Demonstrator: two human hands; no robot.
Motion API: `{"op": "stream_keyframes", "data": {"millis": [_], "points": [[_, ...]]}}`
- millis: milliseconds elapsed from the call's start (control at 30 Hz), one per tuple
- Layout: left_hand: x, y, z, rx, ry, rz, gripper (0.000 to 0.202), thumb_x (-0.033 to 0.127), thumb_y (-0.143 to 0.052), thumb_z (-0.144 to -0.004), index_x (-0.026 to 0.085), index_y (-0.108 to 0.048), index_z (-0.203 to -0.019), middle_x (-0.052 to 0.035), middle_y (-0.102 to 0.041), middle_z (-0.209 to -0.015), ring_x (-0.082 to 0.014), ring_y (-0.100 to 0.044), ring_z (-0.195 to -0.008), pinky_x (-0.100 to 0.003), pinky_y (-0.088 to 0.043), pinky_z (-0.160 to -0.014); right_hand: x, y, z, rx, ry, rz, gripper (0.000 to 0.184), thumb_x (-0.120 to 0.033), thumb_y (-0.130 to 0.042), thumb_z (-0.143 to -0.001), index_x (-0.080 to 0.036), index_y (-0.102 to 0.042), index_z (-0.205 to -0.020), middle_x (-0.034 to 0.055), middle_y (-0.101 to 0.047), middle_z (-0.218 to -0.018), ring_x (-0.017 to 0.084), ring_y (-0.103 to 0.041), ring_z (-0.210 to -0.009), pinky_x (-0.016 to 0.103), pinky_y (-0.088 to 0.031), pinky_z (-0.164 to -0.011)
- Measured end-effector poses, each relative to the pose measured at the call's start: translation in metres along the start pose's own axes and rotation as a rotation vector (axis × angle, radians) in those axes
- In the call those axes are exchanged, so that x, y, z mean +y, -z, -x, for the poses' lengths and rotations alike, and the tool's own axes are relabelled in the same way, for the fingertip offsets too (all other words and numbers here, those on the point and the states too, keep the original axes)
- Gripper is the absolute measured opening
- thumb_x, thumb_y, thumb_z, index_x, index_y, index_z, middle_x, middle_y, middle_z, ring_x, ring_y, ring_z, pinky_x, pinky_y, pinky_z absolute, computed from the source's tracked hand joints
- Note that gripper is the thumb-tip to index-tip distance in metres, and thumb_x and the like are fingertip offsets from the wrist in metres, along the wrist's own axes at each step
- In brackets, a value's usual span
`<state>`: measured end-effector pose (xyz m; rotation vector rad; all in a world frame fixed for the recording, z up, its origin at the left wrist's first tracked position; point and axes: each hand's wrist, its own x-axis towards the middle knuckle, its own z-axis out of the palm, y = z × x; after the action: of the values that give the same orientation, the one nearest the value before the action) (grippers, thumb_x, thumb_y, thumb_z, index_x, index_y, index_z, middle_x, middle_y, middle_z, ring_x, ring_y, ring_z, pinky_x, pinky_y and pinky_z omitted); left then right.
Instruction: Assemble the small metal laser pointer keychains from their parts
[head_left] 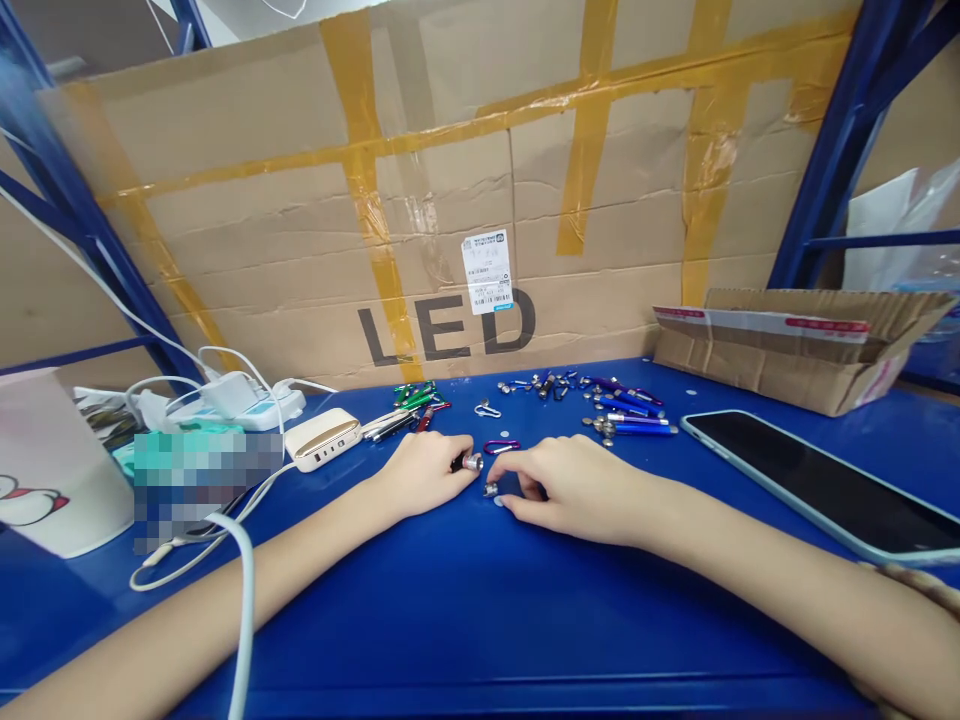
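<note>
My left hand (429, 474) is closed around a small dark flashlight tube (471, 462), its silver open end pointing right. Just right of it, the thumb and index finger of my right hand (564, 488) close on a small silver metal end piece (490, 490). The two pieces are apart. Beneath the right fingertips a round silver disc (500, 501), like a button cell, lies on the blue tabletop (465, 600). Beyond the hands are a purple carabiner clip (502, 447) and a silver clip (487, 409).
Blue tubes (637, 429) with silver discs, green tubes (416, 396) and small clips (545, 385) lie at the back. A phone (825, 480) and an open cardboard box (787, 345) are right. A power bank (324, 440), cables and a white cup (67, 470) stand left.
</note>
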<state>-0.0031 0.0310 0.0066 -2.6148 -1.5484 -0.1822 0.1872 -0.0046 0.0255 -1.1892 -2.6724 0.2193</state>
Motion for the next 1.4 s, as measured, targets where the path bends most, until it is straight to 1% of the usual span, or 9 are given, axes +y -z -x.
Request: {"op": "stream_keyframes", "data": {"millis": [67, 167, 300, 400, 633, 833, 1033, 1233, 1400], "points": [[0.000, 0.000, -0.001, -0.001, 0.005, -0.014, 0.020, 0.033, -0.039, -0.079, 0.021, -0.053, -0.070, 0.0003, -0.060, -0.062, -0.0179, -0.058, -0.063, -0.024, -0.023, -0.049, -0.001, 0.001, 0.001, -0.008, 0.025, 0.041, 0.027, -0.033, -0.044, -0.082, -0.026, -0.060, -0.103, -0.0011, -0.065, -0.073, 0.010, -0.055, -0.058, 0.021, -0.027, -0.052], [0.000, 0.000, -0.001, -0.002, 0.000, -0.029, 0.021, 0.032, -0.039, -0.080, 0.021, -0.054, -0.071, 0.0004, -0.060, -0.061, -0.0169, -0.056, -0.061, -0.024, -0.024, -0.049, -0.002, 0.000, 0.002, -0.010, 0.038, 0.125, 0.026, -0.031, -0.042, -0.083, -0.026, -0.060, -0.101, 0.0004, -0.065, -0.078, 0.011, -0.056, -0.058, 0.021, -0.026, -0.051], [0.000, 0.000, -0.002, -0.014, 0.007, -0.026, 0.020, 0.031, -0.040, -0.080, 0.021, -0.054, -0.070, 0.0014, -0.057, -0.059, -0.0151, -0.053, -0.058, -0.023, -0.026, -0.050, -0.004, -0.004, 0.005, -0.013, 0.062, 0.208, 0.024, -0.031, -0.042, -0.084, -0.025, -0.060, -0.098, 0.0017, -0.066, -0.086, 0.016, -0.060, -0.067, 0.023, -0.028, -0.052], [0.001, -0.001, -0.003, -0.015, 0.023, -0.022, 0.021, 0.033, -0.039, -0.080, 0.021, -0.052, -0.067, 0.0023, -0.054, -0.056, -0.0141, -0.051, -0.056, -0.023, -0.025, -0.050, -0.006, -0.007, 0.008, -0.013, 0.085, 0.241, 0.023, -0.033, -0.043, -0.085, -0.023, -0.060, -0.097, 0.0030, -0.066, -0.085, 0.017, -0.061, -0.067, 0.025, -0.029, -0.051], [0.001, -0.002, -0.004, -0.003, 0.042, 0.014, 0.023, 0.033, -0.038, -0.080, 0.020, -0.044, -0.063, 0.0043, -0.047, -0.051, -0.0111, -0.042, -0.050, -0.022, -0.024, -0.050, -0.008, -0.007, 0.014, 0.017, 0.117, 0.201, 0.020, -0.029, -0.043, -0.085, -0.022, -0.061, -0.089, 0.0016, -0.064, -0.079, 0.015, -0.060, -0.067, 0.025, -0.028, -0.052], [0.001, -0.002, -0.004, -0.015, 0.033, 0.024, 0.025, 0.034, -0.036, -0.081, 0.019, -0.040, -0.060, 0.0040, -0.043, -0.050, -0.0109, -0.038, -0.049, -0.022, -0.023, -0.050, -0.010, -0.006, 0.015, 0.020, 0.109, 0.183, 0.020, -0.026, -0.043, -0.085, -0.021, -0.062, -0.087, 0.0015, -0.064, -0.079, 0.015, -0.059, -0.067, 0.025, -0.025, -0.051], [0.003, -0.001, -0.004, -0.011, 0.041, 0.012, 0.024, 0.033, -0.037, -0.080, 0.020, -0.043, -0.061, 0.0036, -0.045, -0.051, -0.0114, -0.041, -0.049, -0.023, -0.025, -0.050, -0.007, -0.007, 0.015, 0.040, 0.139, 0.192, 0.022, -0.026, -0.041, -0.086, -0.021, -0.061, -0.092, 0.0023, -0.064, -0.080, 0.015, -0.059, -0.068, 0.025, -0.030, -0.054], [0.003, 0.000, -0.003, -0.017, 0.050, 0.001, 0.022, 0.033, -0.038, -0.079, 0.020, -0.045, -0.062, 0.0038, -0.046, -0.050, -0.0116, -0.042, -0.049, -0.023, -0.024, -0.050, -0.008, -0.005, 0.016, 0.020, 0.117, 0.169, 0.023, -0.026, -0.041, -0.085, -0.020, -0.061, -0.093, 0.0044, -0.064, -0.080, 0.015, -0.060, -0.070, 0.025, -0.034, -0.058], [0.002, 0.000, -0.004, -0.018, 0.048, -0.014, 0.022, 0.032, -0.038, -0.079, 0.020, -0.044, -0.062, 0.0042, -0.045, -0.050, -0.0109, -0.041, -0.049, -0.023, -0.024, -0.049, -0.009, -0.004, 0.017, -0.034, 0.091, 0.128, 0.023, -0.027, -0.042, -0.085, -0.021, -0.063, -0.092, 0.0044, -0.064, -0.081, 0.015, -0.060, -0.071, 0.026, -0.039, -0.063]]}}
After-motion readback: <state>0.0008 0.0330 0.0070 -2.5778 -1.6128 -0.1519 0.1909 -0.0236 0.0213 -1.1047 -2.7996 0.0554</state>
